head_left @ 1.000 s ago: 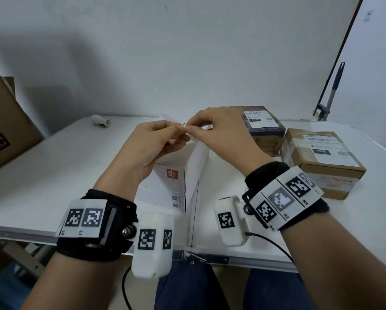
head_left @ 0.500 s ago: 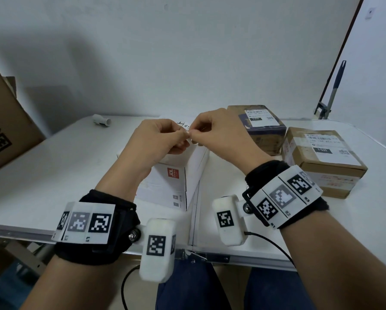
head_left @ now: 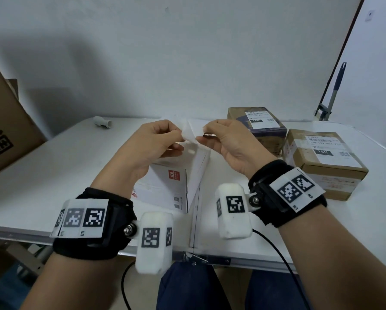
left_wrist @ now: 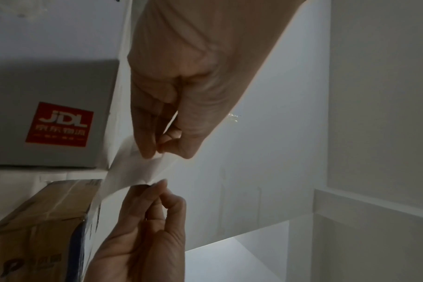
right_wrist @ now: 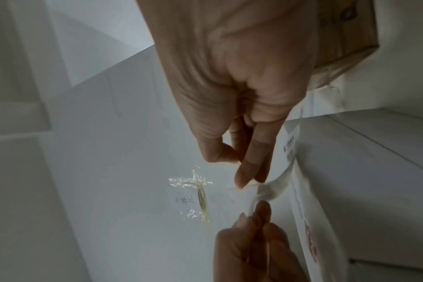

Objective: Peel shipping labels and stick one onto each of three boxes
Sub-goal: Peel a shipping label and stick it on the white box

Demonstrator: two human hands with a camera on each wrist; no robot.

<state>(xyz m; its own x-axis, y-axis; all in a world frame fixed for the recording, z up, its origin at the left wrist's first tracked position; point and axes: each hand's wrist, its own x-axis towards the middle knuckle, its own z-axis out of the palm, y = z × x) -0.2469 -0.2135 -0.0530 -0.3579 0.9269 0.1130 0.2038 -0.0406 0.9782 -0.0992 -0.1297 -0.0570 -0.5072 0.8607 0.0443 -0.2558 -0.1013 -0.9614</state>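
Observation:
Both hands are raised over the white box point(head_left: 169, 186), which has a red logo point(left_wrist: 58, 124). My left hand point(head_left: 181, 137) pinches one edge of a white label sheet point(head_left: 190, 136) between thumb and fingers. My right hand point(head_left: 202, 135) pinches the other edge. The sheet curves between the two pinches point(left_wrist: 135, 171), and its layers part there point(right_wrist: 275, 188). I cannot tell which layer is the sticker. Two brown boxes point(head_left: 258, 130) point(head_left: 321, 166) at the right each carry a printed label on top.
The white folding table point(head_left: 53, 175) has a centre seam and a front edge near my lap. A small grey tube point(head_left: 102, 122) lies at the back left. A large cardboard carton point(head_left: 6, 130) leans at the far left. A pole point(head_left: 335, 90) stands against the wall on the right.
My hands, pinched together one second ago, have drawn a short way apart, and the sheet now spreads open between them. The boxes have not moved.

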